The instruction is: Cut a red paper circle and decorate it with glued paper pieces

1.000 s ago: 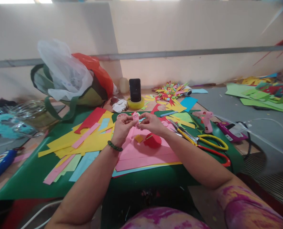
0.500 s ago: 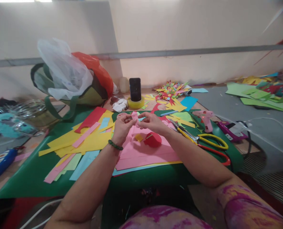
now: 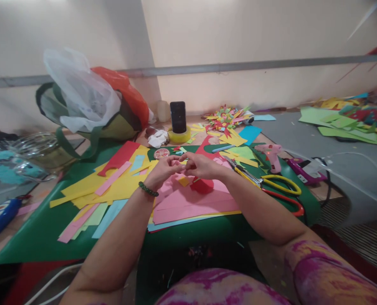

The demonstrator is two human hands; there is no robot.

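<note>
My left hand (image 3: pixel 165 170), with a green bead bracelet at its wrist, meets my right hand (image 3: pixel 202 165) above the stacked pink paper sheets (image 3: pixel 191 205). Both are closed, fingertips together, on a small pink paper piece (image 3: pixel 176 163), mostly covered by the fingers. Just below the hands lie a red paper piece (image 3: pixel 204 186) and a little yellow paper piece (image 3: pixel 184 181). A round patterned disc (image 3: pixel 161 153) sits behind my left hand.
Scissors (image 3: pixel 280 185) and a pink glue gun (image 3: pixel 271 156) lie right. Yellow paper sheets (image 3: pixel 108 188) and cut strips spread left. Behind stand a phone (image 3: pixel 178 117) against a yellow tape roll (image 3: pixel 179 135), a bag (image 3: pixel 112 123) and a colourful paper-strip bundle (image 3: pixel 226 118). A blue-handled tool (image 3: pixel 2 218) lies far left.
My hands have drawn closer together, and the fingers now cover most of the pink paper piece that stood up between them. The view has shifted slightly.
</note>
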